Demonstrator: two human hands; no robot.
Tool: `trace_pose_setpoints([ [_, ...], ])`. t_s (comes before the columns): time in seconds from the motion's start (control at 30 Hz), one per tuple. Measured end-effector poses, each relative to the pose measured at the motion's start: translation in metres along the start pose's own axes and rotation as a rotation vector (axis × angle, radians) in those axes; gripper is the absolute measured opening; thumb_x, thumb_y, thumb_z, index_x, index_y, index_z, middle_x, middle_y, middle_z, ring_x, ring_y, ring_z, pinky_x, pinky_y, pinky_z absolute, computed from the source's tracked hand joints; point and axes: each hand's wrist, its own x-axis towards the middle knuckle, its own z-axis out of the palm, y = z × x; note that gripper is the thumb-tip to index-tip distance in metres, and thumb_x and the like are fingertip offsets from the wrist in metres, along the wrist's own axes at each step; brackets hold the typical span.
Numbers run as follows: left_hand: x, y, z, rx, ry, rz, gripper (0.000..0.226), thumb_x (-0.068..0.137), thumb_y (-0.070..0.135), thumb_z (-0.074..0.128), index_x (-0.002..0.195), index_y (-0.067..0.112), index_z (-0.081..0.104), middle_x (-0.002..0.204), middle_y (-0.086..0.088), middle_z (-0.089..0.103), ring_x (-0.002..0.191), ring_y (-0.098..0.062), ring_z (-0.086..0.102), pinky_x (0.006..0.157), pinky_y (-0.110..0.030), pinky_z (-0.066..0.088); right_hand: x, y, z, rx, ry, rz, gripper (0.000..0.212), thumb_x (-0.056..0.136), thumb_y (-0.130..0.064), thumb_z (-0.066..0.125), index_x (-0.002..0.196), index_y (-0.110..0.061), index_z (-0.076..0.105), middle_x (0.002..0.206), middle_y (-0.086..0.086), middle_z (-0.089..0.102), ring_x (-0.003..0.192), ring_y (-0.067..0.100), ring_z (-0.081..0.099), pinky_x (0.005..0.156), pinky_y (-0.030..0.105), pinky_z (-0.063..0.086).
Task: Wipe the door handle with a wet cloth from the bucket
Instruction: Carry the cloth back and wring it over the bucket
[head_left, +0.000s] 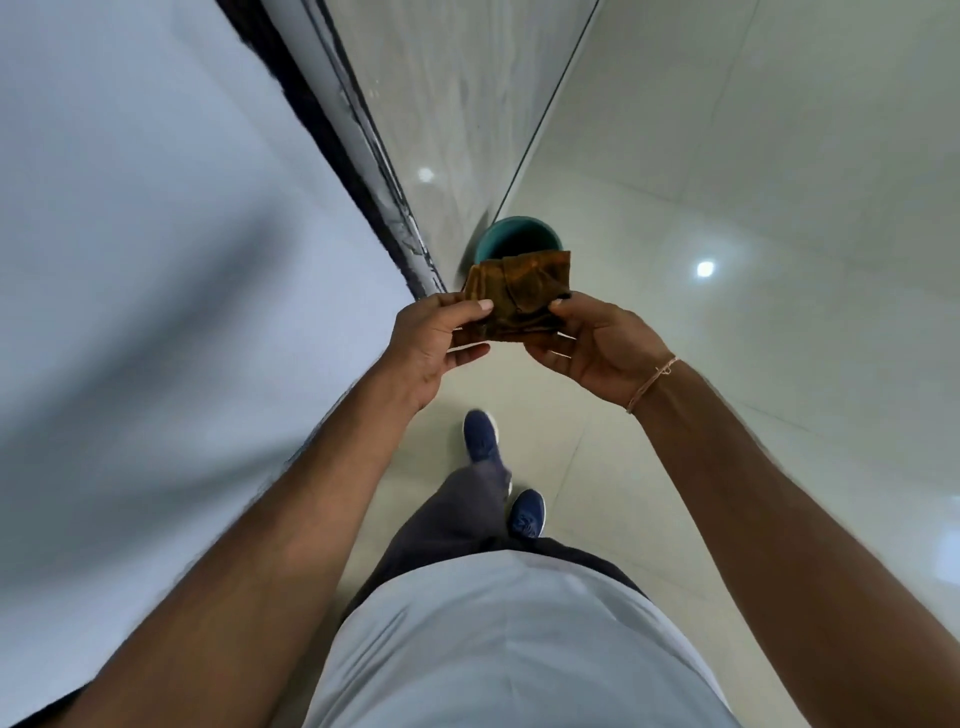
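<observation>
A dark orange-brown cloth (519, 296) is stretched between both hands at chest height. My left hand (434, 345) pinches its left edge with thumb on top. My right hand (597, 345), with a thin thread band at the wrist, pinches the right edge. Directly beyond the cloth, a teal bucket (519, 240) stands on the floor beside the glass door; the cloth hides its lower part. No door handle is visible in this view.
A glass door panel (457, 114) with a dark frame (358, 171) runs up the middle. A pale wall (130, 234) fills the left. Glossy cream floor tiles (753, 208) spread to the right. My blue shoes (483, 436) stand below the hands.
</observation>
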Motion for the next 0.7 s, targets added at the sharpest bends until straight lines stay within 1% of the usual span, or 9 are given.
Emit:
trace_pose_setpoints([
  [0.07, 0.029, 0.011, 0.011, 0.02, 0.017, -0.015, 0.009, 0.097, 0.015, 0.079, 0.105, 0.015, 0.076, 0.105, -0.009, 0.082, 0.101, -0.028, 0.08, 0.094, -0.044, 0.064, 0.023, -0.02, -0.004, -0.001, 0.043, -0.01, 0.025, 0.107, -0.005, 0.059, 0.131, -0.007, 0.066, 0.121, 0.014, 0.074, 0.106, 0.025, 0.075, 0.085, 0.031, 0.067],
  [0.13, 0.06, 0.018, 0.023, 0.14, 0.076, 0.034, 0.023, 0.095, 0.014, 0.081, 0.116, 0.013, 0.072, 0.112, -0.007, 0.081, 0.107, -0.026, 0.078, 0.087, -0.035, 0.064, 0.047, -0.038, -0.008, -0.025, 0.066, -0.039, 0.025, 0.105, -0.002, 0.063, 0.129, -0.005, 0.068, 0.12, 0.013, 0.075, 0.106, 0.023, 0.075, 0.087, 0.028, 0.066],
  [0.2, 0.093, 0.027, 0.035, 0.363, 0.132, 0.205, 0.04, 0.092, 0.014, 0.085, 0.127, 0.015, 0.067, 0.12, 0.0, 0.075, 0.11, -0.013, 0.072, 0.079, -0.017, 0.06, 0.072, -0.06, -0.012, -0.096, 0.119, -0.076, 0.024, 0.102, 0.002, 0.066, 0.125, -0.003, 0.069, 0.115, 0.014, 0.076, 0.104, 0.023, 0.075, 0.09, 0.029, 0.066],
  [0.27, 0.121, 0.04, 0.048, 0.555, 0.118, 0.417, 0.04, 0.093, 0.017, 0.085, 0.129, 0.022, 0.068, 0.126, 0.005, 0.07, 0.114, -0.006, 0.066, 0.083, -0.007, 0.054, 0.095, -0.083, -0.018, -0.208, 0.219, -0.113, 0.022, 0.101, 0.004, 0.068, 0.121, -0.002, 0.07, 0.111, 0.015, 0.076, 0.107, 0.028, 0.074, 0.094, 0.033, 0.065],
  [0.37, 0.147, 0.066, 0.071, 0.604, 0.008, 0.579, 0.026, 0.099, 0.027, 0.08, 0.124, 0.023, 0.074, 0.117, 0.009, 0.075, 0.109, 0.001, 0.068, 0.089, -0.012, 0.057, 0.121, -0.122, -0.022, -0.375, 0.286, -0.173, 0.027, 0.099, 0.0, 0.072, 0.126, 0.002, 0.07, 0.105, 0.014, 0.075, 0.102, 0.027, 0.073, 0.084, 0.03, 0.063],
  [0.43, 0.162, 0.086, 0.091, 0.598, -0.065, 0.534, 0.028, 0.099, 0.035, 0.08, 0.124, 0.021, 0.078, 0.11, 0.009, 0.079, 0.104, -0.002, 0.073, 0.093, -0.025, 0.063, 0.133, -0.151, -0.021, -0.357, 0.257, -0.197, 0.03, 0.099, 0.004, 0.071, 0.129, 0.005, 0.068, 0.101, 0.012, 0.076, 0.091, 0.02, 0.077, 0.078, 0.025, 0.063],
  [0.5, 0.173, 0.103, 0.107, 0.559, -0.075, 0.496, 0.029, 0.097, 0.04, 0.082, 0.12, 0.022, 0.079, 0.104, 0.007, 0.082, 0.101, -0.009, 0.078, 0.093, -0.034, 0.065, 0.141, -0.175, -0.02, -0.321, 0.209, -0.221, 0.032, 0.097, 0.011, 0.069, 0.129, 0.004, 0.067, 0.104, 0.014, 0.076, 0.087, 0.016, 0.077, 0.081, 0.024, 0.064],
  [0.63, 0.194, 0.133, 0.134, 0.342, -0.049, 0.415, 0.004, 0.1, 0.023, 0.08, 0.102, 0.02, 0.079, 0.086, -0.001, 0.083, 0.083, -0.017, 0.081, 0.078, -0.022, 0.061, 0.169, -0.213, -0.026, -0.455, 0.186, -0.262, 0.045, 0.094, 0.012, 0.075, 0.136, 0.0, 0.065, 0.115, 0.01, 0.079, 0.098, 0.014, 0.077, 0.089, 0.026, 0.063],
  [0.7, 0.205, 0.142, 0.148, 0.277, 0.005, 0.391, 0.004, 0.099, 0.022, 0.081, 0.099, 0.019, 0.079, 0.086, -0.003, 0.083, 0.082, -0.018, 0.08, 0.08, -0.027, 0.064, 0.184, -0.227, -0.03, -0.529, 0.167, -0.265, 0.047, 0.091, 0.011, 0.078, 0.135, -0.003, 0.067, 0.115, 0.008, 0.081, 0.104, 0.015, 0.078, 0.096, 0.03, 0.063],
])
